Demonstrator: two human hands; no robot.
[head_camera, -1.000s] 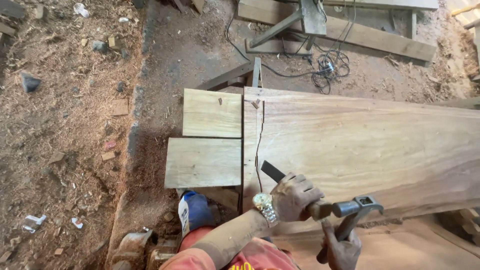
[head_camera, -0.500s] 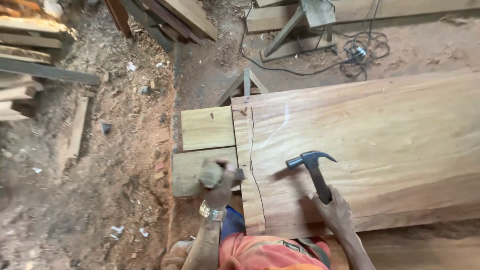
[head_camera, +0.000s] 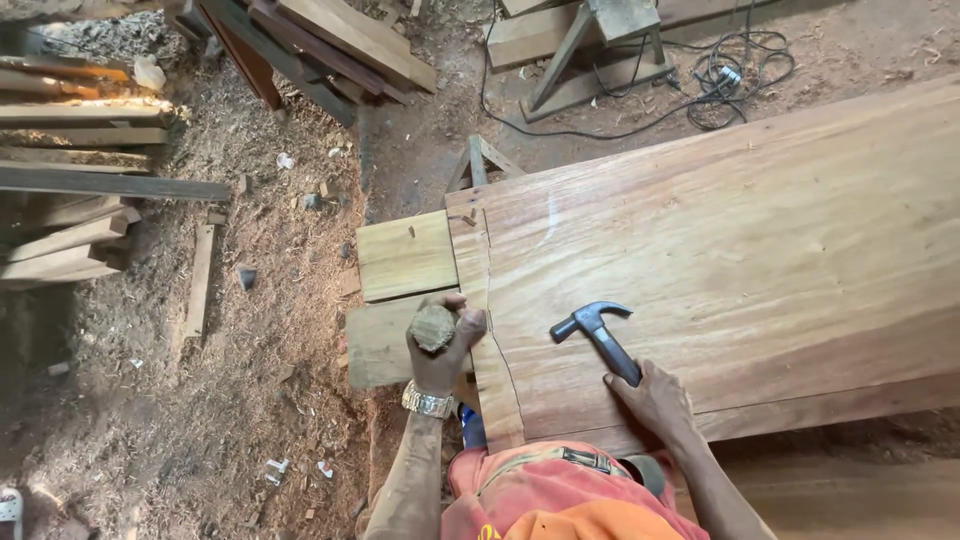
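Now my left hand (head_camera: 440, 345) clasps a round wooden-handled tool (head_camera: 432, 327) at the broad reddish wood slab (head_camera: 740, 250)'s pencilled edge. My right hand (head_camera: 655, 400) holds a black claw hammer (head_camera: 598, 335) resting flat; I judge the cutting barely begun.

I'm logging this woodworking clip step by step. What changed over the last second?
The hands drew apart. The left hand moved left along the slab's end, still gripping the round-topped tool upright near the curved pencil line. The right hand kept the claw hammer but lowered it flat onto the wide wooden slab. The slab and the two short boards stayed put.
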